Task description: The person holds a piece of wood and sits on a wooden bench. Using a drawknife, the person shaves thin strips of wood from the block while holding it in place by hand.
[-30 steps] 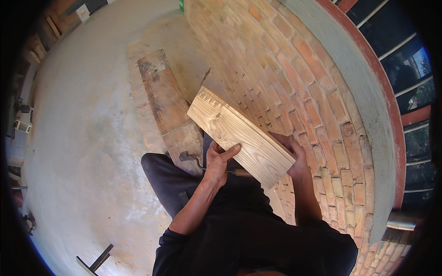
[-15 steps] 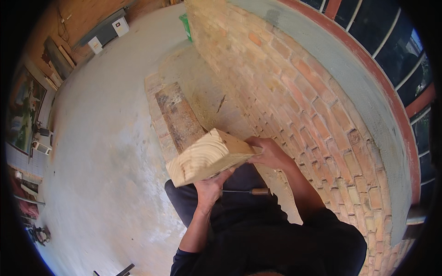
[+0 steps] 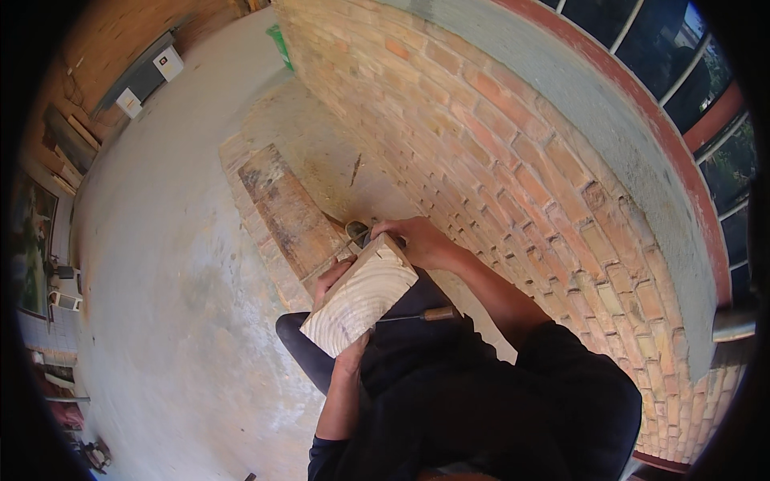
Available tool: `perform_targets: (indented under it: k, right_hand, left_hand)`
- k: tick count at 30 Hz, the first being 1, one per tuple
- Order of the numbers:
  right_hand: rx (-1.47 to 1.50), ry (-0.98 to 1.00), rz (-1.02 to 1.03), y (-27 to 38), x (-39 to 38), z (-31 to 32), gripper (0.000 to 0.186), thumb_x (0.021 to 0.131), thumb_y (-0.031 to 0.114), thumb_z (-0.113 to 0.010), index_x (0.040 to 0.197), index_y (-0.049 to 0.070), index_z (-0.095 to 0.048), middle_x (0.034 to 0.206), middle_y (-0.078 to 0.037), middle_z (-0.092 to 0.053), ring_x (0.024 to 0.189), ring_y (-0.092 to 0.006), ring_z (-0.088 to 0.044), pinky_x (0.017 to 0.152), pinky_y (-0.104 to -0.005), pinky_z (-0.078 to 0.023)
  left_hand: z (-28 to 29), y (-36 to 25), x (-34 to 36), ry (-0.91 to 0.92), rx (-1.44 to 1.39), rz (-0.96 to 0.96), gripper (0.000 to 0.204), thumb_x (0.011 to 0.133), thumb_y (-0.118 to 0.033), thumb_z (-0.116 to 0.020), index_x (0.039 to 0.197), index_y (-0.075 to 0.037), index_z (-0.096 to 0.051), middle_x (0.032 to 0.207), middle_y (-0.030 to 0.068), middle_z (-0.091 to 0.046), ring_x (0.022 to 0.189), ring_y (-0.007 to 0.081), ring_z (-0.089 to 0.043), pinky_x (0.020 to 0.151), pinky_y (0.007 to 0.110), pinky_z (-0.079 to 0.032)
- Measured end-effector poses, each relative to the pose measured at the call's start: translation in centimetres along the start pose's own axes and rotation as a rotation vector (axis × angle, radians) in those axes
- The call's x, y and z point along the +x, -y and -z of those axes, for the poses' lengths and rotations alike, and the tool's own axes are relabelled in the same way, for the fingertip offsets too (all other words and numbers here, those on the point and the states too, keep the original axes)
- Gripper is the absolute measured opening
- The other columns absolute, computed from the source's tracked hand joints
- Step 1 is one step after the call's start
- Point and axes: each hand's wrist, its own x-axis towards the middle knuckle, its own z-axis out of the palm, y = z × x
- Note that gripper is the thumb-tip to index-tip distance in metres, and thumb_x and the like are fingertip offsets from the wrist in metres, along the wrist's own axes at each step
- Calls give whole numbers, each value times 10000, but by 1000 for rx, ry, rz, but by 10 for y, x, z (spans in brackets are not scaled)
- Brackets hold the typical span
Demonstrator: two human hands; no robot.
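My left hand (image 3: 349, 357) holds a pale wooden block (image 3: 357, 301) from below and along its left side, part of it hidden by the wood. My right hand (image 3: 413, 239) grips the block's upper corner. The block's end grain, with curved rings, faces up toward me, tilted. A tool with a thin dark metal shaft and a wooden handle (image 3: 437, 313) lies across my dark-clothed lap, partly hidden behind the block.
A weathered plank (image 3: 273, 192) lies on bricks ahead along the brick wall (image 3: 513, 184), with a barred window (image 3: 658, 56) above. A concrete floor (image 3: 160, 264) stretches left. Farther off stand a green bin (image 3: 281, 44), white boxes (image 3: 168, 64) and leaning boards (image 3: 80, 140).
My hands have turned the block from broad face up to end grain up. My right hand has moved up and leftward to its upper corner. The view has also shifted.
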Motion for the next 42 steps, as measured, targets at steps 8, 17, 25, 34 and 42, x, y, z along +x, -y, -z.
perform_targets:
  k: [8,17,25,34,42]
  right_hand:
    - [57,-75,80,-18,-3,-3,450,771,214,-825,1193,150,-685,1074,-139,-735,1022,-334,-711,853,-373,-540]
    - [292,-132,-18,2,-76,97,510,804,180,-815,1247,-26,-666,1122,-132,-735,1077,-215,-698,948,-343,-528]
    - [1026,-583,-19,-14,-150,87,687,772,191,-857,1378,6,-594,1285,-76,-668,1198,-180,-622,1050,-333,-497]
    - [841,-812,-528,-31,-192,100,556,773,50,-820,1295,-31,-647,1118,-80,-717,998,-176,-677,940,-326,-526]
    - [201,-615,-900,-192,-252,38,487,717,199,-883,1153,26,-749,892,-129,-754,833,-201,-716,788,-341,-562]
  left_hand:
    - [-11,-3,2,-15,-50,-20,528,871,-211,-820,1279,-1,-558,1233,144,-656,1205,261,-620,1192,476,-367]
    - [-31,-15,48,15,-1083,484,634,891,-35,-748,1458,-15,-465,1414,111,-578,1305,277,-568,1121,442,-468]
    - [-103,-10,60,153,-1301,677,524,954,-159,-731,1410,-3,-526,1402,108,-602,1315,277,-564,1144,458,-450]
    - [-153,23,68,555,-770,914,534,964,-278,-749,1400,-36,-558,1366,82,-632,1250,218,-612,1060,390,-509]
    - [-50,84,55,254,-436,899,398,975,-303,-735,1244,-21,-654,1052,129,-738,922,207,-714,880,350,-583]
